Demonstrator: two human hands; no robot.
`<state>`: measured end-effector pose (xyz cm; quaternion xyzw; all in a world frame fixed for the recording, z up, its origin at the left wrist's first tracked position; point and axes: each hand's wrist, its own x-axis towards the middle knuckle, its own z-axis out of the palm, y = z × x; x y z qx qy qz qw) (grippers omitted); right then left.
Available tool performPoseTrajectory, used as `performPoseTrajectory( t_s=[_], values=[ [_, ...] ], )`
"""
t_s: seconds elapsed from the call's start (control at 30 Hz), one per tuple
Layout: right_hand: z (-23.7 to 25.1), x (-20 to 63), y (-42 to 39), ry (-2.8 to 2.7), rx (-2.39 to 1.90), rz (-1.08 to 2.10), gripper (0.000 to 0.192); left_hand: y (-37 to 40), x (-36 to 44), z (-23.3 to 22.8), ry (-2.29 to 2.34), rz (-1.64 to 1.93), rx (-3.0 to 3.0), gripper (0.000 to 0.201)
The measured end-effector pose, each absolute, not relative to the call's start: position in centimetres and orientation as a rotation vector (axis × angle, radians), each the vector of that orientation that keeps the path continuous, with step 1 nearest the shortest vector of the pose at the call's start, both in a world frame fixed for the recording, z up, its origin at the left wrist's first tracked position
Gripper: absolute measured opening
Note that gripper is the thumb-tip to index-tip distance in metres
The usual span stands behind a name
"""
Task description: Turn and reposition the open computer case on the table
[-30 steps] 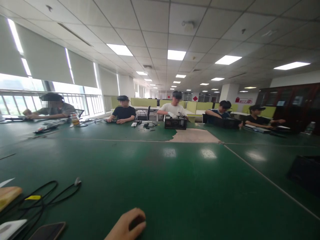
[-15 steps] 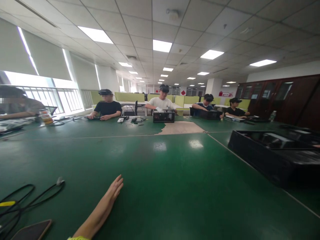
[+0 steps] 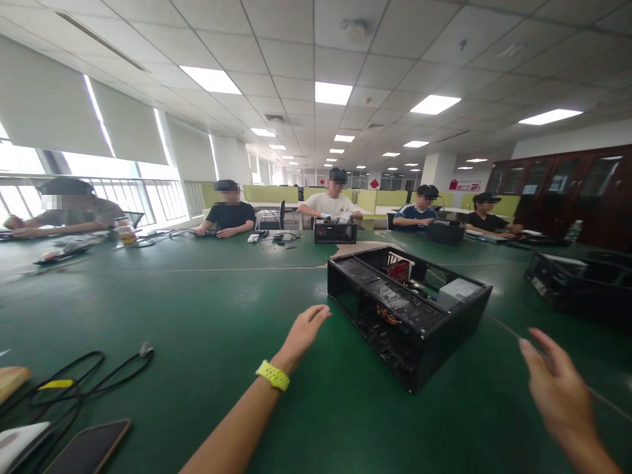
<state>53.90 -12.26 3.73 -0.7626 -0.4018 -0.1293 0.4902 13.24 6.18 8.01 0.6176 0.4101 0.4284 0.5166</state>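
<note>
The green counter (image 3: 207,309) fills the view, with five people seated along its far edge, well beyond the open black computer case (image 3: 407,309) that lies on the counter right of centre with its uncovered side up. A second dark case (image 3: 567,283) sits to the right of the open case, and a loop of black cable (image 3: 74,382) and a phone (image 3: 89,447) lie far to its left. The left hand (image 3: 306,329), fingers loosely spread and holding nothing, hovers just beside the case's near-left corner above a yellow wristband (image 3: 272,375), while the right hand (image 3: 557,388), also empty with fingers spread, is raised near the case's right end.
</note>
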Motion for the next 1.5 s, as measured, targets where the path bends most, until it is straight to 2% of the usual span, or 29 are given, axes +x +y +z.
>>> performPoseTrajectory(
  t_s=[0.07,0.13,0.2,0.27,0.37,0.47,0.6,0.77,0.83,0.93,0.97,1.03,1.1,1.13,1.23,1.3,1.37,1.5],
  values=[
    [6.5,53.3,-7.9,-1.005,-1.733,-0.22,0.056,6.9,17.0,8.2,0.937,0.937,1.403,0.054],
    [8.4,52.9,-4.3,-1.192,-1.624,-0.266,0.05,7.8,20.6,8.2,0.906,0.886,1.295,0.059],
    [9.1,52.9,-1.4,-1.341,-1.638,-0.314,0.052,8.8,23.6,8.3,0.878,0.865,1.195,0.06],
    [8.8,53.1,0.6,-1.43,-1.74,-0.263,0.053,9.8,25.9,8.3,0.861,0.863,1.125,0.052],
    [7.6,53.2,1.9,-1.524,-1.849,-0.183,0.04,10.6,27.7,8.4,0.881,0.892,1.071,0.035],
    [6.8,52.8,1.7,-1.563,-1.886,-0.167,0.038,10.2,28.0,8.3,0.925,0.92,1.062,0.028],
    [7.0,51.5,0.0,-1.603,-1.873,-0.168,0.04,8.1,26.2,8.0,0.952,0.964,1.074,0.03],
    [8.6,43.6,-3.5,-1.72,-1.894,-0.24,0.051,7.0,19.8,8.0,1.014,0.978,1.176,0.038],
    [9.3,38.1,-5.0,-1.753,-1.974,-0.232,0.053,8.6,17.0,9.5,1.07,0.907,1.269,0.037],
    [10.5,30.0,-7.1,-1.946,-1.968,-0.14,0.048,12.4,14.4,14.2,1.151,0.753,1.461,0.024],
    [11.2,28.1,-7.6,-2.09,-1.874,-0.07,0.055,13.5,14.1,16.2,1.161,0.721,1.539,0.023],
    [13.6,26.7,-8.2,-2.391,-1.61,0.114,0.068,14.6,14.4,20.2,1.139,0.697,1.712,0.039],
    [16.9,28.7,-7.8,-2.544,-1.433,0.3,0.056,13.0,15.3,23.0,1.062,0.687,1.888,0.047],
    [18.5,30.7,-7.2,-2.554,-1.437,0.357,0.048,11.0,15.6,23.6,1.016,0.673,1.954,0.043],
    [21.0,37.8,-4.6,-2.547,-1.62,0.405,0.039,2.1,15.0,21.9,0.828,0.548,2.172,0.03],
    [20.1,41.0,-2.9,-2.592,-1.678,0.464,0.033,-3.9,13.4,18.7,0.542,0.295,2.496,0.026],
    [17.8,41.9,-1.9,-2.667,-1.637,0.488,0.026,-7.7,11.7,15.1,0.54,0.291,2.705,0.033],
    [13.3,38.8,-0.9,-2.905,-1.506,0.11,0.016,-8.4,9.5,10.5,0.566,0.428,2.94,0.038]
  ],
)
